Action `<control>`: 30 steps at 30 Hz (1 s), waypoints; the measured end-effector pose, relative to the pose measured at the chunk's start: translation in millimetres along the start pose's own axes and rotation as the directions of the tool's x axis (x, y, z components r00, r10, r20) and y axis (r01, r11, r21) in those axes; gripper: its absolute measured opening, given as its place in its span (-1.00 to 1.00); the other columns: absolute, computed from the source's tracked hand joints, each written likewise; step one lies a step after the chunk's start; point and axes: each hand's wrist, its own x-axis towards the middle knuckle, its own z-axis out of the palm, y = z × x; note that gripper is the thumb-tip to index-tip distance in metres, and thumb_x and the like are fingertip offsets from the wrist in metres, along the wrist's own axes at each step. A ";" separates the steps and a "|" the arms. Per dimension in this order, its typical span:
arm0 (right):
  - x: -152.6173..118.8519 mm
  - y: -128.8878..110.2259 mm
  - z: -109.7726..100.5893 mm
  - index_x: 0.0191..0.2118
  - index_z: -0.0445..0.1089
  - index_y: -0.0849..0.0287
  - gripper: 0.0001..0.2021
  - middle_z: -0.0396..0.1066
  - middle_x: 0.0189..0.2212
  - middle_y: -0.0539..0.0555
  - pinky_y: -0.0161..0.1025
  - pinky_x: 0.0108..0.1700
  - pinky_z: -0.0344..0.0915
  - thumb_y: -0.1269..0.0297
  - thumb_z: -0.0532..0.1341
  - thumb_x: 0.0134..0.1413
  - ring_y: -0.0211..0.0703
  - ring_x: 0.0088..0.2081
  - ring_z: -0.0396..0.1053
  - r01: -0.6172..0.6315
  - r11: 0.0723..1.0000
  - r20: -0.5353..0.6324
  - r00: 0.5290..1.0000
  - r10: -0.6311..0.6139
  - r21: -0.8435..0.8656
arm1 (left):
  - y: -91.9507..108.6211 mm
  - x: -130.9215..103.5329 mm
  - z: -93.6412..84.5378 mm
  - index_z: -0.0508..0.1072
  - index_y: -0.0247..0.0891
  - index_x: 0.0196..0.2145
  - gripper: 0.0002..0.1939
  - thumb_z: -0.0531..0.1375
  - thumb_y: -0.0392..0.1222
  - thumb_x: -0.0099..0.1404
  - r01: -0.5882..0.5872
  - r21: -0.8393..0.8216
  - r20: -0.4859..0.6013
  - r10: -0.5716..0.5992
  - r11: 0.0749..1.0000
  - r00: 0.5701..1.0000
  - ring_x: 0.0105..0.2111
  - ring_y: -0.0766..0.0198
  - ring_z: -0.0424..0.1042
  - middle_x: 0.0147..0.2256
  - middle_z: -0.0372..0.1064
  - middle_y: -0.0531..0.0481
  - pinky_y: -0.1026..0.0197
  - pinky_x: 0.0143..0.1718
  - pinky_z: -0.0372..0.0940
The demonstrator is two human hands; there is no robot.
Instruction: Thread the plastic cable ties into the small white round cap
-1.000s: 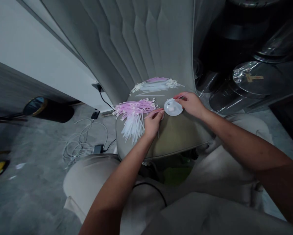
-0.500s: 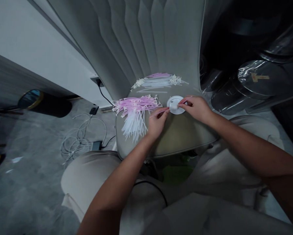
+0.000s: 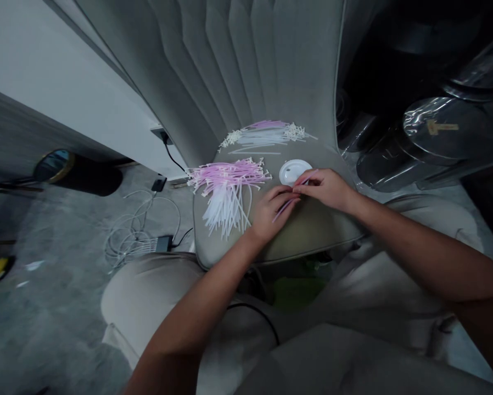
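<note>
My left hand [image 3: 273,213] is closed on a thin pink stick over the chair seat [image 3: 316,219]. Fingertips touching it, my right hand [image 3: 323,187] also pinches a pink stick. Just behind the fingers lies a white round dish [image 3: 291,171], its front edge partly covered by my right hand. Left of the hands is a heap of pink sticks [image 3: 230,174] with pale tips, and white sticks [image 3: 225,211] fan out below them. A second pile of white sticks [image 3: 265,137] with cream ends, some pink on top, lies near the backrest.
The padded backrest [image 3: 246,60] rises behind the seat. Coiled grey cables [image 3: 133,236] and a black cylinder [image 3: 82,173] are on the floor at left. Plastic-wrapped rolls [image 3: 395,159] stand at right. A black plug sits in a wall socket [image 3: 160,133].
My hands have come together in front of the dish, the left moving right and the right slightly down. More of the dish's left part shows, and the pink sticks are now tilted.
</note>
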 end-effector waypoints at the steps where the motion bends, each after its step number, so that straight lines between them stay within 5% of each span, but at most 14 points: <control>1: -0.9 0.6 1.1 -0.34 0.54 0.19 -0.77 0.51 -0.38 0.06 -0.24 -0.28 0.24 0.12 0.27 0.00 -0.17 -0.35 0.37 0.014 1.000 0.011 1.000 -0.014 -0.009 | -0.4 -0.9 0.6 0.51 -0.22 -0.13 -0.82 0.18 -0.24 0.32 -0.002 0.003 0.012 0.002 1.000 1.000 -0.10 0.25 0.45 -0.12 0.45 -0.10 0.14 -0.02 0.36; 9: -4.1 0.6 2.6 -0.27 0.51 0.20 -0.71 0.45 -0.44 0.00 -0.30 -0.44 0.14 0.07 0.26 0.02 -0.29 -0.50 0.21 0.009 0.997 0.018 1.000 -0.008 -0.078 | -2.3 -4.8 2.5 0.50 -0.24 -0.14 -0.82 0.15 -0.22 0.34 -0.027 0.053 0.006 0.027 0.998 1.000 -0.15 0.21 0.47 -0.14 0.49 -0.13 0.09 -0.07 0.38; 18: -7.5 -4.8 6.6 -0.61 0.23 0.17 -0.58 0.15 -0.67 -0.08 -0.27 -0.46 -0.05 0.05 0.08 0.19 -0.31 -0.55 0.07 0.072 0.926 0.092 0.995 -0.040 -0.369 | 2.6 -4.4 2.8 0.50 -0.24 -0.16 -0.84 0.15 -0.22 0.34 -0.182 0.156 0.082 0.171 0.971 0.982 -0.17 0.18 0.49 -0.20 0.52 -0.12 0.11 -0.13 0.39; 25: -7.6 -1.3 8.2 -0.60 0.24 0.17 -0.60 0.19 -0.64 -0.05 -0.26 -0.43 -0.03 0.07 0.08 0.19 -0.30 -0.53 0.09 0.110 0.912 0.026 0.994 -0.109 -0.396 | 1.7 -4.0 3.2 0.48 -0.26 -0.14 -0.82 0.14 -0.23 0.35 -0.132 0.105 0.065 0.125 0.986 0.990 -0.15 0.20 0.47 -0.16 0.50 -0.14 0.11 -0.09 0.39; 30: -5.7 0.6 8.8 -0.60 0.25 0.17 -0.59 0.16 -0.66 -0.08 -0.28 -0.46 -0.03 0.04 0.08 0.18 -0.30 -0.55 0.10 0.071 0.938 0.115 0.993 -0.033 -0.339 | 1.2 -5.1 4.7 0.48 -0.27 -0.17 -0.83 0.13 -0.21 0.35 -0.128 0.108 0.086 0.119 0.986 0.989 -0.16 0.20 0.48 -0.19 0.50 -0.15 0.10 -0.11 0.40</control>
